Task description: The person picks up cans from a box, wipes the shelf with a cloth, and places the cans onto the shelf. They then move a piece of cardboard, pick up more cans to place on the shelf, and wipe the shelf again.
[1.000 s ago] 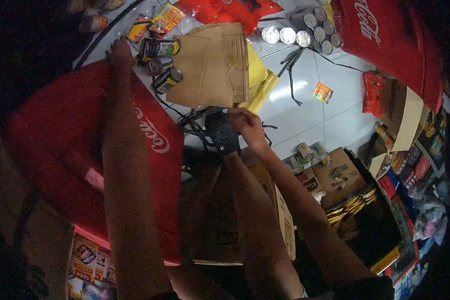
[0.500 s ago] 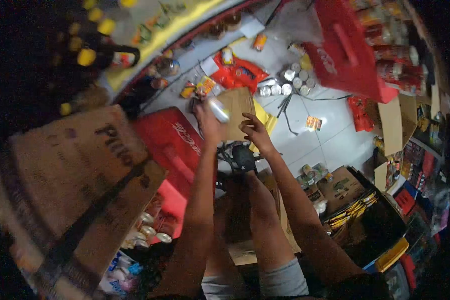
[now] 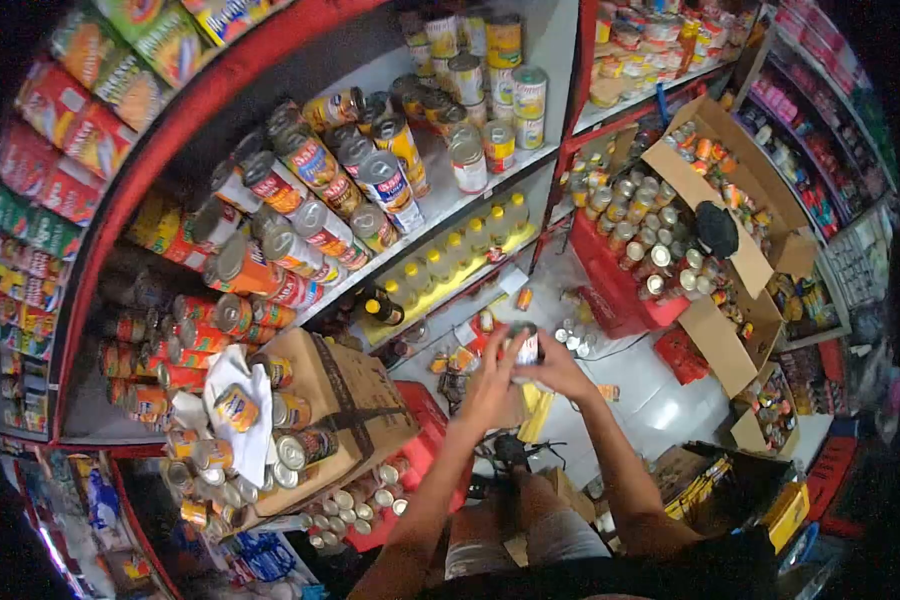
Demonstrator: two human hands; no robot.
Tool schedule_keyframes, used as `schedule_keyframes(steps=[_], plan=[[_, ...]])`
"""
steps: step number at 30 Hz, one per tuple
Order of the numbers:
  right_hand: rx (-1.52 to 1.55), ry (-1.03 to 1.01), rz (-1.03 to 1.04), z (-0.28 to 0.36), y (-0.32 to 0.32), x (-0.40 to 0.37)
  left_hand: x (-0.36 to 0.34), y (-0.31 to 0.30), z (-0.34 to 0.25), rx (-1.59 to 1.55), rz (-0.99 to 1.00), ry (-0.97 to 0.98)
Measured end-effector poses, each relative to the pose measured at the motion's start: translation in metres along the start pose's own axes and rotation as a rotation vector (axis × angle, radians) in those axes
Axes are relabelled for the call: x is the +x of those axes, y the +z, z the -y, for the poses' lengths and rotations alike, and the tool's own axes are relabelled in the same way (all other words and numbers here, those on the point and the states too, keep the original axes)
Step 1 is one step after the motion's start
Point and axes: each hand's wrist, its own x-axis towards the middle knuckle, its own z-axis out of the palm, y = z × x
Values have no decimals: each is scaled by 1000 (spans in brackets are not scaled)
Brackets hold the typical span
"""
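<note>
A tin can (image 3: 527, 348) with a pale label is held up between my two hands, above the floor. The fingers of my left hand (image 3: 486, 390) wrap its near left side. From the right, my right hand (image 3: 562, 372) closes on the same can. Its label is too small to read. Below my hands, partly hidden by them, are a piece of brown cardboard (image 3: 507, 408) and something yellow (image 3: 537, 412). Left of my arms, a cardboard box (image 3: 365, 385) carries several cans and a white cloth (image 3: 255, 440) with one can lying on it.
Shelves at the left and back hold stacked cans (image 3: 315, 230); yellow bottles (image 3: 455, 250) line the lower shelf. A red crate (image 3: 620, 290) piled with cans and open cartons (image 3: 715, 360) stand at the right. Loose cans (image 3: 575, 335) stand on the tiled floor (image 3: 660, 400).
The view has swung upward, bringing the shelves into sight. My right hand has left the cardboard and joined my left hand on the can.
</note>
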Motion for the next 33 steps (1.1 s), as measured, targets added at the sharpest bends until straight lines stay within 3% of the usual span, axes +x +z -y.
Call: schedule_keyframes(steps=[2, 4, 5, 7, 10, 12, 15, 16, 20, 24, 26, 33], plan=[[326, 11, -83, 9, -3, 18, 17, -29, -19, 72, -27, 48], [144, -263, -315, 22, -19, 55, 21, -58, -41, 45, -227, 119], [145, -264, -319, 34, -34, 78, 17, -67, -43, 46, -225, 122], [-9, -577, -715, 59, -68, 134, 13, -82, -40, 53, -211, 41], [-225, -676, -993, 119, -117, 203, -9, -70, 0, -49, -216, -24], [-154, -613, -932, 171, -127, 214, -29, -56, 15, -68, -187, -96], [-277, -566, -911, 194, -132, 230, -58, -33, 23, -72, -33, -234], [-340, -699, -1088, 182, -136, 254, -65, -28, 23, -36, 23, -194], [-439, -738, -1054, 181, -149, 263, -90, -7, 41, -98, 158, -199], [-512, -665, -1017, 183, -157, 267, -100, 1, 64, -105, 121, -164], [-706, -701, -1098, 182, -159, 269, -95, -11, 58, 27, 152, -232], [-683, -680, -988, 192, -162, 273, -79, -17, 71, 77, 92, -145]])
